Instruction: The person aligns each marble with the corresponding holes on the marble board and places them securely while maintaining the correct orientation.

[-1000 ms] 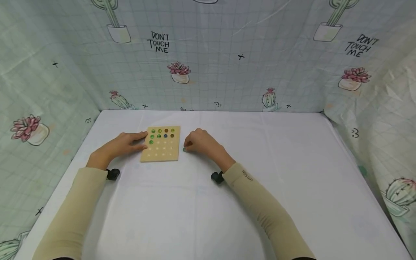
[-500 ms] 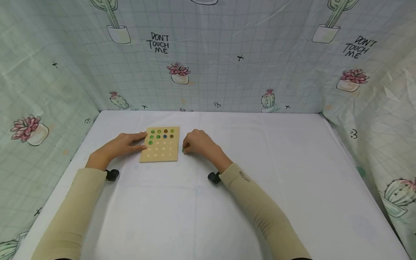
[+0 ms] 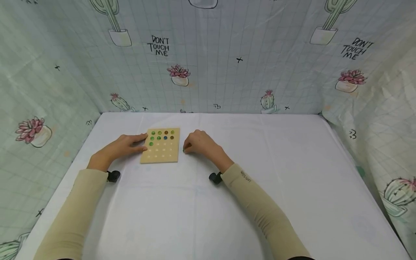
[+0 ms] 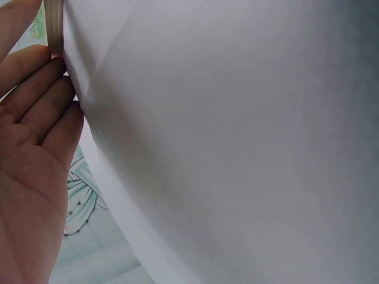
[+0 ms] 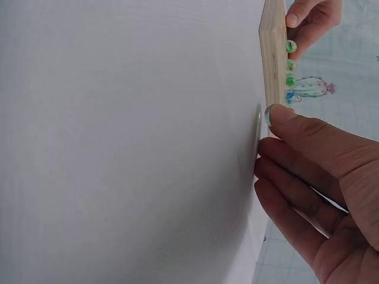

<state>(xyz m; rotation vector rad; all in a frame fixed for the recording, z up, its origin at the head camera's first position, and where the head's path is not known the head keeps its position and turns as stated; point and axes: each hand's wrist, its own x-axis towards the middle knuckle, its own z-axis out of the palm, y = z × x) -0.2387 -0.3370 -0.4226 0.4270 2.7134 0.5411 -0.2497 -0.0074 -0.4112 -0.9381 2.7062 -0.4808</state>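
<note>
A square wooden board with rows of shallow dimples lies on the white tabletop. Glass marbles, mostly green with a blue one and some brown, fill its two far rows and the first dimple of the third. My left hand rests at the board's left side, thumb and forefinger touching that edge; the left wrist view shows its other fingers straight beside it. Just right of the board, close over the cloth, my right hand pinches a greenish marble, mostly hidden behind the thumb tip.
A white cloth covers the table. Behind it and along both sides hang printed curtains with cactus drawings. A small black wrist camera sits below the left hand, and another below the right.
My right hand has shifted slightly left toward the board, and the marble in its fingertips shows less. The left hand and the marbles on the board have stayed put.
</note>
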